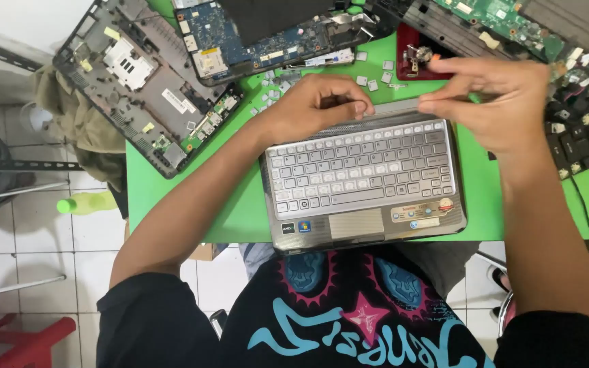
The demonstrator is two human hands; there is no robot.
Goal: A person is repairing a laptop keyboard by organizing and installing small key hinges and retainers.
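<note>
From the head view, the small silver laptop base with its pale grey keyboard (363,174) lies on the green surface (172,184) right in front of the person. Both hands are at its far edge. The left hand (311,102) has its fingers curled and pressed down on the thin silver strip above the keyboard (393,107). The right hand (495,95) has its fingers drawn together, pinching that strip's other end. To do this well, I judge the strip should come up evenly from both ends, gently, so it does not snap.

Just beyond the left hand lie loose pale key caps (270,92), easy to scatter. Further left of it sits a stripped grey laptop shell (141,82), beyond it a blue circuit board (253,41). Past the right hand is a small red tray (420,58), and to its right a pile of black keys (581,133) crowds the wrist.
</note>
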